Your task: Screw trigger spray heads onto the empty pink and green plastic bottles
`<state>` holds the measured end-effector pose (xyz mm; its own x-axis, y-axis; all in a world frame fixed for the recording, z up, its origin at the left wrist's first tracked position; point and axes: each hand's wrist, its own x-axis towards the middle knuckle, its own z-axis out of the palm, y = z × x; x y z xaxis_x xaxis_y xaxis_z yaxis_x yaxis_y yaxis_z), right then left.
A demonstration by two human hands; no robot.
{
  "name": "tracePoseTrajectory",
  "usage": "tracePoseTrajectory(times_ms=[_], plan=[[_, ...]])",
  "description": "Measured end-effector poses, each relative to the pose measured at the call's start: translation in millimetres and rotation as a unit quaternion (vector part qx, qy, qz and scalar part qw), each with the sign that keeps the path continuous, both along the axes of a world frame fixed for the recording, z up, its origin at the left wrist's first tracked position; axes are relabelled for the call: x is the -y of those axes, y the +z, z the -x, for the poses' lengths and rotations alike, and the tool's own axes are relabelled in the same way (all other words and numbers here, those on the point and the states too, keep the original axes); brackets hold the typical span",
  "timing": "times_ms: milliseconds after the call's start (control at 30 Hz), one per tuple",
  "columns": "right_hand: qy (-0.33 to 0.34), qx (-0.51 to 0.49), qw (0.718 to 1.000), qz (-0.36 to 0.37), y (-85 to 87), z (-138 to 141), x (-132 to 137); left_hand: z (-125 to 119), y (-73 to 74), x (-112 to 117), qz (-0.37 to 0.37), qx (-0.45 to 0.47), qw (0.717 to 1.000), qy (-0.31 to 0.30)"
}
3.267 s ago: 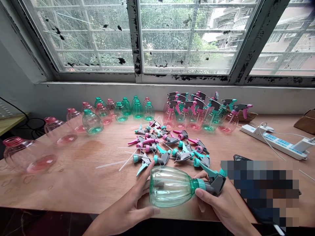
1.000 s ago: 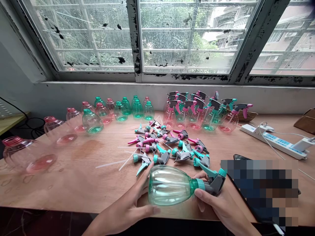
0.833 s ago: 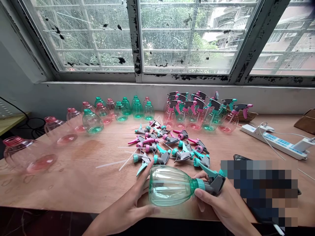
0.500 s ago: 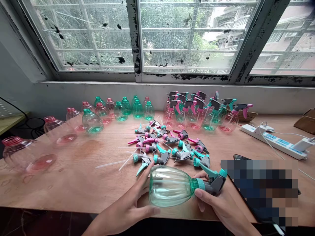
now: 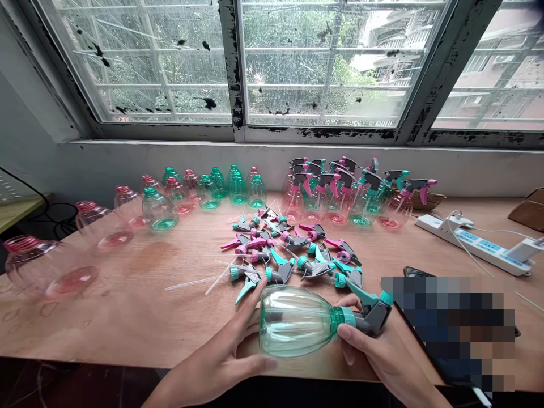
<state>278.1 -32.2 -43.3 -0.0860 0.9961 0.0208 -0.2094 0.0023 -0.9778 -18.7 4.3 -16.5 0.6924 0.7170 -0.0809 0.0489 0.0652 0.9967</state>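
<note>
A clear teal spray bottle point(image 5: 295, 320) lies on its side above the near edge of the wooden table point(image 5: 140, 294). My left hand point(image 5: 225, 351) cups the bottle's base, fingers wrapped round it. My right hand point(image 5: 376, 351) grips the neck, where a teal and grey trigger head point(image 5: 369, 311) sits on the bottle. Just behind lies a heap of loose pink and teal trigger heads point(image 5: 289, 252) with thin dip tubes.
Empty pink and teal bottles point(image 5: 170, 195) stand along the back left. Bottles with trigger heads fitted point(image 5: 344, 195) cluster at the back centre. A white power strip point(image 5: 476, 245) with cables lies at the right, and a blurred patch point(image 5: 450, 328) covers the near right.
The bottle has shifted only slightly in my hands; both hands keep the same grip. Nothing else on the table has moved.
</note>
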Motion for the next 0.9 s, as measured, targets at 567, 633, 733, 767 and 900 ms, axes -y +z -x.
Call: tracePoseTrajectory(times_ms=[567, 633, 733, 767, 900], plan=[[-0.002, -0.010, 1.000, 0.003, -1.0, -0.2, 0.1, -0.5, 0.2, -0.2, 0.001, -0.003, 1.000, 0.007], [-0.003, -0.009, 1.000, 0.003, -1.3, -0.3, 0.1, -1.6, 1.9, -0.3, -0.005, -0.001, 1.000, 0.003], [-0.002, -0.009, 1.000, 0.004, -2.5, -0.4, -0.2, -1.3, 1.5, -0.3, 0.008, 0.010, 1.000, -0.003], [-0.003, -0.010, 1.000, 0.004, -2.8, -0.4, -0.4, -0.8, 0.8, -0.2, 0.018, 0.013, 1.000, -0.003], [-0.011, -0.008, 1.000, 0.003, -3.0, 0.0, -0.3, 0.3, -0.9, 0.0, 0.033, 0.016, 0.999, 0.001]])
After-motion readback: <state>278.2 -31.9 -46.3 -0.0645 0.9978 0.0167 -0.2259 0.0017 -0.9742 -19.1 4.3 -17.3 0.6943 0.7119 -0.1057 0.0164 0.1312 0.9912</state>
